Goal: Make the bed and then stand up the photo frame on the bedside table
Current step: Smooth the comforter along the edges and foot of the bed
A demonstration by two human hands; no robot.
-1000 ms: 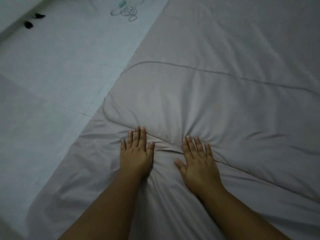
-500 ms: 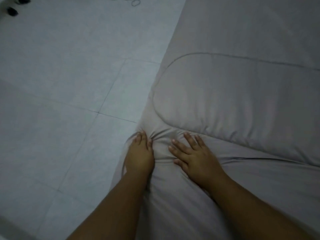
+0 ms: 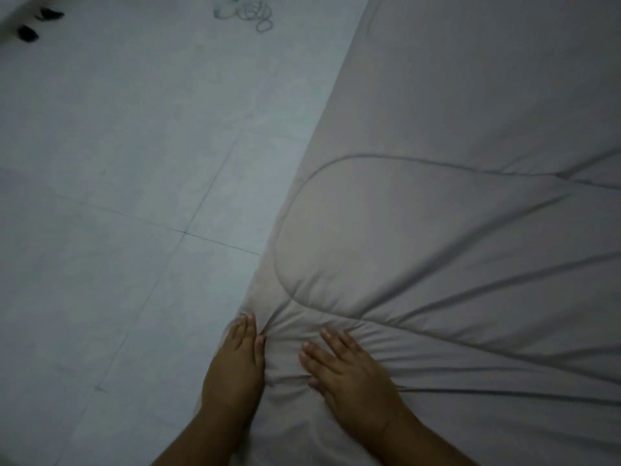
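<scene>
A pale grey quilt with a stitched rounded seam covers the bed and fills the right half of the view. My left hand lies along the quilt's left edge, and fabric is bunched between its thumb and fingers. Creases fan out to the right from that spot. My right hand rests flat on the quilt just beside it, fingers spread, holding nothing. The photo frame and the bedside table are out of view.
A light tiled floor takes up the left half, next to the bed's edge. A small heap of thin rings lies on the floor at the top. Two small dark objects sit at the top left corner.
Both hands slid left from the middle of the quilt to its edge. The left hand closed on the fabric there, and long creases now radiate across the quilt.
</scene>
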